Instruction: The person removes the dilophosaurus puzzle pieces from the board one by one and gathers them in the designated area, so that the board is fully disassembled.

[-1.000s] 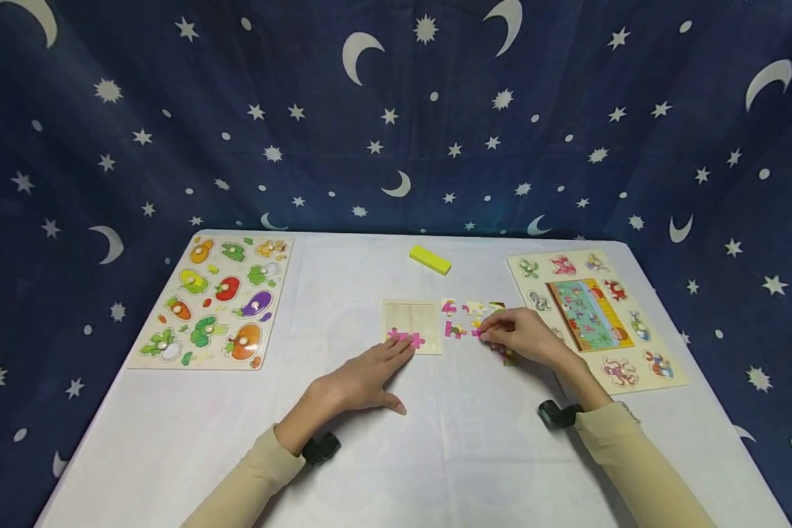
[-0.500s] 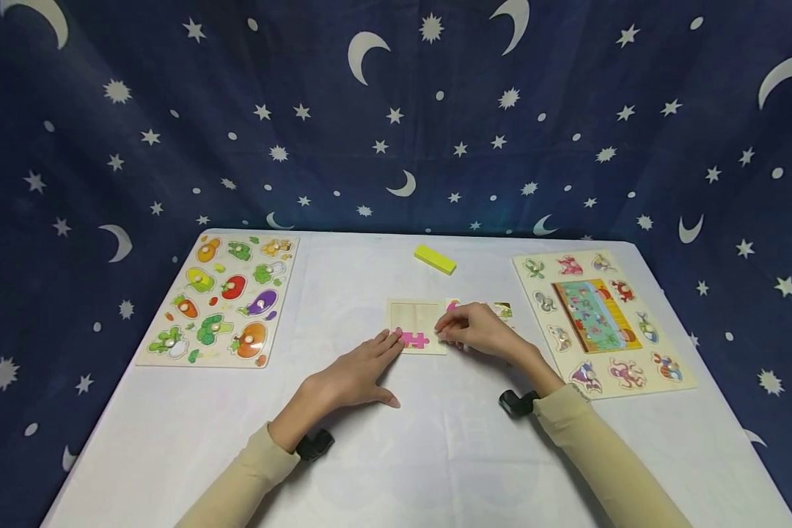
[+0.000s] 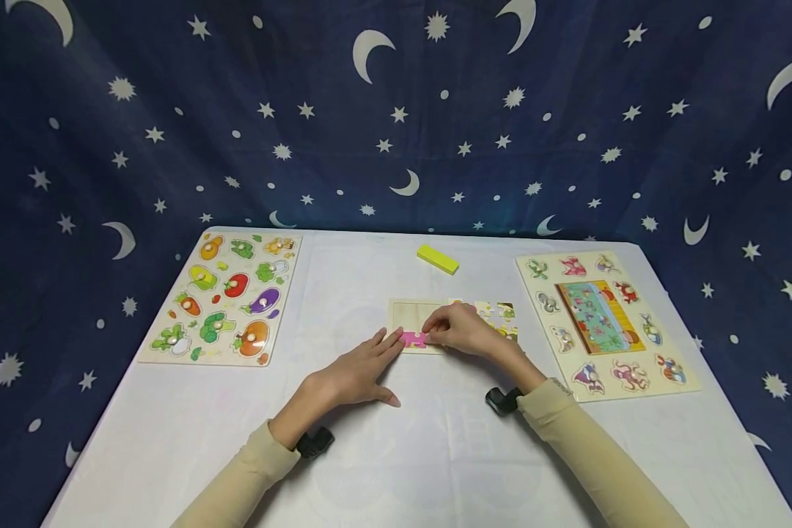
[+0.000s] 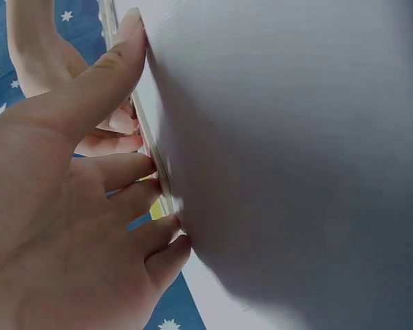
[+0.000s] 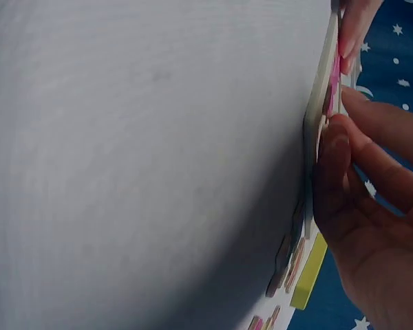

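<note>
A small square wooden puzzle tray point(image 3: 404, 313) lies mid-table, with pink jigsaw pieces point(image 3: 412, 339) along its near edge. My left hand point(image 3: 359, 378) rests beside it, fingers extended, fingertips on the tray's near left corner. Over the tray's right side, my right hand point(image 3: 465, 331) pinches a puzzle piece between thumb and fingers; the piece is mostly hidden by the fingers. In the right wrist view, its thumb and fingertips meet at the tray, close to the pink piece point(image 5: 334, 79). Several loose jigsaw pieces point(image 3: 505, 311) lie right of the tray, partly covered by the right hand.
A vegetable peg puzzle board point(image 3: 224, 297) lies at the left, and a sea-animal board point(image 3: 603, 323) at the right. A yellow block point(image 3: 438, 259) sits behind the tray. White cloth point(image 3: 435, 455) covers the table; a dark star-patterned curtain point(image 3: 303, 154) hangs behind.
My right hand has moved left from the loose pieces to the tray, carrying a piece close to the pink ones. The left hand stays by the tray, its fingertips drawn slightly back toward the corner.
</note>
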Available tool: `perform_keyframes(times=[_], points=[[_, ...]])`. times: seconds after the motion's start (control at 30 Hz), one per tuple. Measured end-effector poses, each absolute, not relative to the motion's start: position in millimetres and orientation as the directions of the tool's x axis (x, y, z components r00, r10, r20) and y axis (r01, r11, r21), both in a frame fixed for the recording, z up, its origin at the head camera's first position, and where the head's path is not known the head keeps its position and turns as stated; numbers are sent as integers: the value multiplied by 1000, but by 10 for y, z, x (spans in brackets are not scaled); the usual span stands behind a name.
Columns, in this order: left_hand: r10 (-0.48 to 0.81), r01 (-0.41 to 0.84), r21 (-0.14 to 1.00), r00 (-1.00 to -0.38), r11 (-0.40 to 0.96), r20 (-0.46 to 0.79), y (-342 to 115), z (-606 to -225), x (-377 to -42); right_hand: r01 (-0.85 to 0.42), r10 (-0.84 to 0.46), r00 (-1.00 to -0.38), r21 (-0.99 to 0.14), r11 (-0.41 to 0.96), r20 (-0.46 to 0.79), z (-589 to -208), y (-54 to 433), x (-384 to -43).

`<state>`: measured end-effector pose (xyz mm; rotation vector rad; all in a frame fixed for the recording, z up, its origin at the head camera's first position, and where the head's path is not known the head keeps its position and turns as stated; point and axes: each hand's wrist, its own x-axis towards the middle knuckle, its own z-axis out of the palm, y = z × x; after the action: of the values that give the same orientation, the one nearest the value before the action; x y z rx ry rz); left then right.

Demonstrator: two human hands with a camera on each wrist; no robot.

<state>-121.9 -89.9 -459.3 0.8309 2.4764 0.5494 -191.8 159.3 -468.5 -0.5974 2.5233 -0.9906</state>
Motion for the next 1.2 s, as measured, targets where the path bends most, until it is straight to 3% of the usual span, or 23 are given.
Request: perform_keyframes(times=[0.77,1.2], points=[[624,438,493,-713,752,-319,-877,-4590,-1209,-263,-519,-840,-720,642,-157,-4710,1528,-1937],[617,413,516,-717,751,-324,-881,-4600,-1211,-215,-504,-834,-709,672,-225,-4635,1479,-1893]])
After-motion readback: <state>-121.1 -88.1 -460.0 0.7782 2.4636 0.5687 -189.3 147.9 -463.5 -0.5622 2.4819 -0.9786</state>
